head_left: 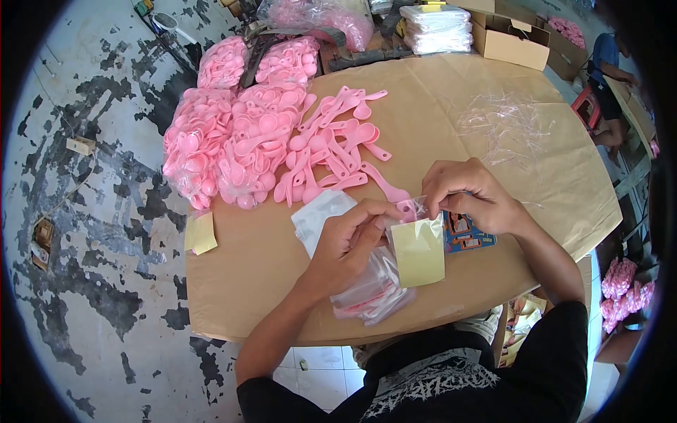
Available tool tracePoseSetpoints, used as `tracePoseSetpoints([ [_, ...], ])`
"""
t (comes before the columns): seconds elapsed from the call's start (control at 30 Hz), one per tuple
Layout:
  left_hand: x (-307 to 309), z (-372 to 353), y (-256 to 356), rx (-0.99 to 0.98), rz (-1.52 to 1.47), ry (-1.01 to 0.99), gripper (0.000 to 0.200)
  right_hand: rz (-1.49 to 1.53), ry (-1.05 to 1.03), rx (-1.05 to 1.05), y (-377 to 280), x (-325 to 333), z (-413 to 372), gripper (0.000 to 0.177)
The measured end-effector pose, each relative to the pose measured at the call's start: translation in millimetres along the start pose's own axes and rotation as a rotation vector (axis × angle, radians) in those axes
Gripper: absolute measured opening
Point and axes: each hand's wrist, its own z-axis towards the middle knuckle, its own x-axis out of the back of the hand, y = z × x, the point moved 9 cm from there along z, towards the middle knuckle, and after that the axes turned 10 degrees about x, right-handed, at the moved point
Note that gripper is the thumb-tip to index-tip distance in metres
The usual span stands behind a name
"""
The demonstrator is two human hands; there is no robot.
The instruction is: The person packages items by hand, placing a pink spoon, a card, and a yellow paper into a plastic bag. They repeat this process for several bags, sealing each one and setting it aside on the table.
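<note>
My left hand (349, 240) and my right hand (469, 194) meet over the brown paper-covered table (493, 92). Together they pinch a small clear plastic sleeve (416, 210) with a pink plastic spoon (403, 202) at its mouth; a pale yellow card (419, 252) hangs under the fingers. Under my left hand lies a stack of filled clear packets (374, 292) and a white sleeve (317, 215). A colourful printed card (467, 236) sits below my right hand. Loose pink spoons (338, 144) are spread just beyond my hands.
Clear bags full of pink spoons (218, 144) crowd the table's far left. A yellow card (202, 233) lies at the left edge. Empty clear sleeves (504, 123) lie far right. Cardboard boxes (509, 39) and white bags (437, 28) stand behind. Another person (610, 67) sits at the right.
</note>
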Motion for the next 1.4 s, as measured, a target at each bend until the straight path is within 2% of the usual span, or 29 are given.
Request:
tracePoseSetpoints([
  [0.13, 1.9, -0.3, -3.9, -0.081, -0.096, -0.038, 0.012, -0.09, -0.002, 0.075, -4.4, -0.3, 1.2, 0.016],
  [0.3, -4.4, 2.1, -3.8, 0.053, -0.148, 0.061, 0.016, -0.275, -0.06, 0.224, -13.6, 0.7, 2.1, 0.017],
  [0.4, -4.0, 4.2, -6.7, 0.093, -0.222, 0.03, 0.025, -0.403, 0.173, 0.085, -6.1, 26.4, -5.5, 0.02],
  [0.5, -6.6, 4.0, -7.7, 0.099, -0.267, 0.0, 0.032, 0.058, 0.348, -0.108, 10.4, 27.1, -10.4, 0.021],
  [0.6, -8.3, 5.0, -5.3, 0.072, -0.295, -0.013, 0.036, -0.164, -0.065, -0.375, -8.6, -9.2, -4.3, 0.028],
  [0.63, -5.2, 3.9, -3.6, 0.062, -0.299, -0.007, 0.037, -0.154, -0.086, -0.366, -5.2, -13.3, -5.2, 0.038],
  [0.73, 33.7, -0.7, 11.6, -0.013, -0.317, 0.153, 0.039, -0.043, 0.083, -0.357, 1.5, -5.1, -12.6, 0.037],
  [0.77, 61.3, -10.7, 24.3, -0.044, -0.257, 0.261, 0.041, -0.088, 0.137, -0.219, -2.4, 1.5, -9.6, 0.034],
  [0.8, 88.4, -21.3, 37.0, -0.067, -0.193, 0.372, 0.043, -0.127, 0.138, -0.204, -0.7, 5.8, -10.6, 0.031],
  [0.9, 174.3, -79.2, 75.7, -0.267, -0.133, 0.798, 0.034, -0.198, 0.156, -0.187, 4.3, 15.6, -14.7, 0.025],
  [0.97, 225.0, -116.3, 85.0, -0.32, -0.063, 0.955, 0.031, -0.21, 0.177, -0.209, 7.1, 16.0, -12.8, 0.023],
  [1.03, 269.2, -139.3, 69.7, -0.209, 0.104, 0.958, 0.03, -0.195, 0.185, -0.259, 10.1, 14.8, -13.2, 0.02],
  [1.13, 320.9, -156.6, -2.2, 0.212, 0.29, 0.847, 0.027, -0.223, 0.188, -0.251, 15.4, 11.2, -15.5, 0.019],
  [1.23, 340.1, -144.5, -48.2, 0.317, 0.374, 0.769, 0.025, -0.197, 0.203, -0.298, 18.8, 6.3, -16.1, 0.018],
  [1.33, 350.2, -129.9, -64.4, 0.31, 0.497, 0.795, 0.028, -0.186, 0.182, -0.341, 17.2, -0.2, -14.6, 0.019],
  [1.4, 351.0, -130.5, -56.7, 0.285, 0.879, 0.896, 0.039, -0.197, 0.176, -0.362, 19.3, -0.7, -14.9, 0.018],
])
